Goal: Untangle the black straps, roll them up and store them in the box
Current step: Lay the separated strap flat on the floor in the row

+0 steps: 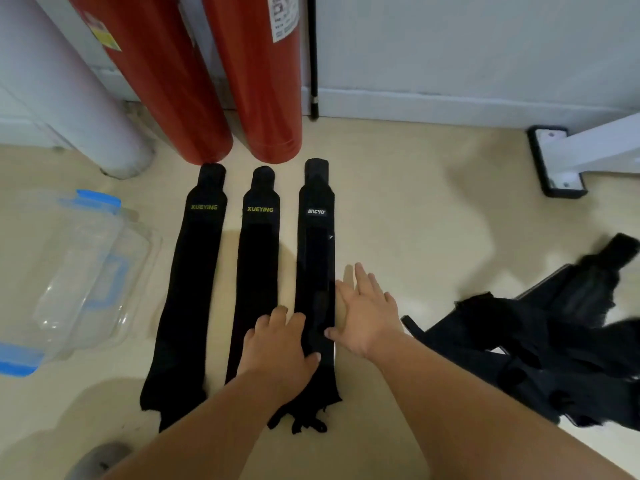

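Three black straps lie flat and parallel on the beige floor: a left strap [188, 289] and a middle strap [258, 268], both with yellow lettering, and a right strap [316, 258] with a white logo. My left hand [277, 344] rests flat across the near parts of the middle and right straps, fingers relaxed. My right hand [363, 313] lies flat on the floor beside the right strap, its thumb touching the strap's edge. A tangled heap of black straps [547, 341] lies on the floor at the right. The clear plastic box [79, 271] with blue clips sits at the left.
Two red cylinders [221, 81] and a pale cylinder [69, 84] stand just beyond the straps' far ends. A white frame foot with a black pad [557, 161] is at the back right. A thin black rod [313, 57] leans on the wall.
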